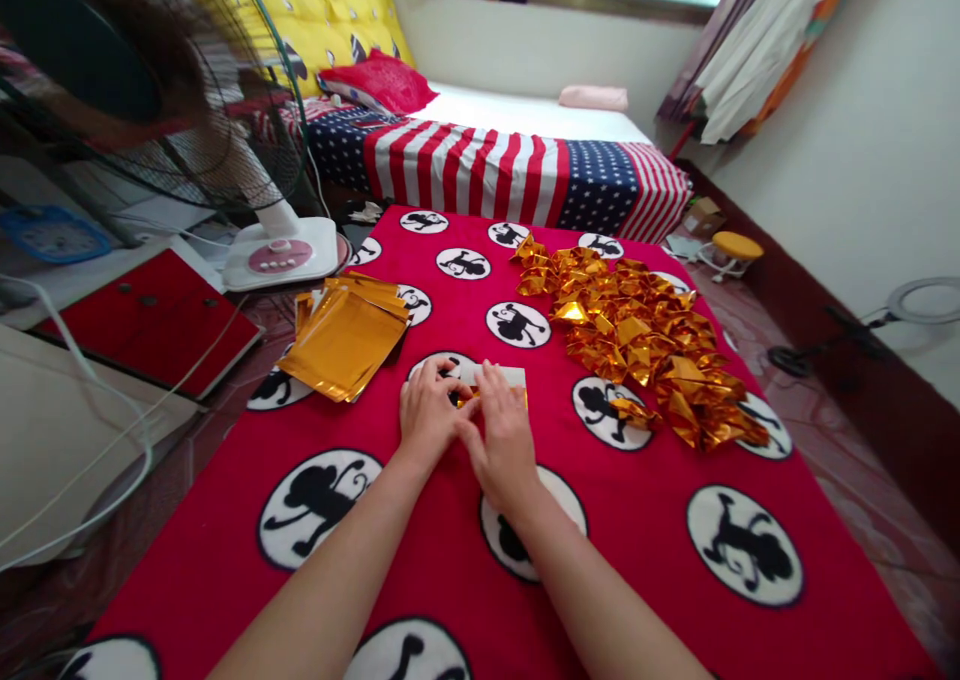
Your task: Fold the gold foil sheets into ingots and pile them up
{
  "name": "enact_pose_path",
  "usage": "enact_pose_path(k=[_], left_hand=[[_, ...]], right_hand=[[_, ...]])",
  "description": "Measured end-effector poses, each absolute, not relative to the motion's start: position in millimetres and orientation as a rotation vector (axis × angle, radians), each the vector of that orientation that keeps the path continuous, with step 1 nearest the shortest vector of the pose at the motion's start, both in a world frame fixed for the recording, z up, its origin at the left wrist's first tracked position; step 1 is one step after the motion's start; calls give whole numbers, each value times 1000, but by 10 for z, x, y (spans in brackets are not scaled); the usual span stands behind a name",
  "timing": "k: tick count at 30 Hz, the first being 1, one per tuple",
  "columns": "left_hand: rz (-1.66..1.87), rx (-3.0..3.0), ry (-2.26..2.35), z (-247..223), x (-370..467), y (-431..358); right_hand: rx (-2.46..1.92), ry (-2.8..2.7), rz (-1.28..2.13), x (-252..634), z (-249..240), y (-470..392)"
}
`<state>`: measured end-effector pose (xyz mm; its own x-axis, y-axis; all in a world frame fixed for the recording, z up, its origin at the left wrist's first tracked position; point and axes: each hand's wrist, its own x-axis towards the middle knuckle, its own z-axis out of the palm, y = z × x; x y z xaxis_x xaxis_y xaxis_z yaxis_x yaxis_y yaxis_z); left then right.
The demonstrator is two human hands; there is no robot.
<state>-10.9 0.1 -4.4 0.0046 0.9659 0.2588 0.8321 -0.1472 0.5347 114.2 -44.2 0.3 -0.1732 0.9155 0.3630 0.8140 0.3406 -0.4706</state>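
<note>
A sheet of gold foil paper (514, 376) lies in the middle of the red cloth (315, 580), partly folded, its pale back showing along the far edge. My left hand (429, 412) is on its left side with the fingers bent, and my right hand (504, 442) presses its right side. Thumbs and fingers of both hands meet at the near fold, which they largely hide. To the left is a loose stack of flat gold foil sheets (349, 340). On the right is a heap of folded gold foil pieces (637, 330), one small piece (634, 413) lying slightly apart.
A fan (281, 250) stands at the left beside a red panel (150, 310), with a white cable (142, 430) hanging near. Behind the cloth is a bed with a striped, starred cover (480, 170). A yellow stool (737, 247) and a ring-light stand (795, 360) are on the right.
</note>
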Motion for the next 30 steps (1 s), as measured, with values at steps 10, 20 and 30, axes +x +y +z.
enact_pose_path(k=[10, 20, 30], left_hand=[[857, 2035, 1901, -25, -84, -12], [843, 2035, 1807, -43, -200, 4], [1104, 2012, 1846, -16, -233, -82]], right_hand=[[-1675, -2249, 294, 1115, -116, -569], [-1908, -2228, 145, 1515, -90, -681], [-1891, -2220, 90, 1537, -137, -689]])
